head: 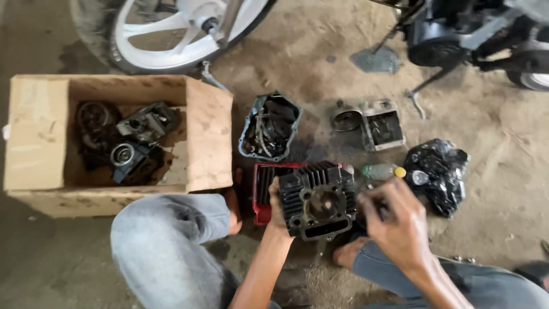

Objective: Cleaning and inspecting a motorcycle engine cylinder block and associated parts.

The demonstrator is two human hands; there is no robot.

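Finned engine cylinder held over the dirt floor

While the person crouches, knees in grey trousers at lower centre of the frame, both hands are on a black finned engine cylinder (318, 200) at centre, held just above the floor (503, 206).

- Left hand (277, 207): clasped on the cylinder's left edge, thumb lying on the front face, fingers behind and out of sight.
- Right hand (397, 220): at the cylinder's right side, fingers curled in; seen from the back, so I cannot tell whether it grips the fins or pinches some small part.
- Handling, as a guess: cast metal, rigid and weighty, likely oily and slick. Thin fins may chip and bite the fingers; the solid flange edges look the safer hold, with both hands.
- Just behind the cylinder: red tray (264, 191), mostly covered by it.
- Right of centre: clear plastic bottle with a yellow cap (382, 171), beside a crumpled black plastic bag (439, 174).
- Above centre: open engine cover (270, 127) holding loose parts, a small round part (346, 119) and a boxy grey casting (382, 125).
- Left of frame: cardboard box (40, 137) with dark greasy parts, hard to tell apart.
- Top edge: white spoked wheel (171, 28) and a motorcycle, both cut off
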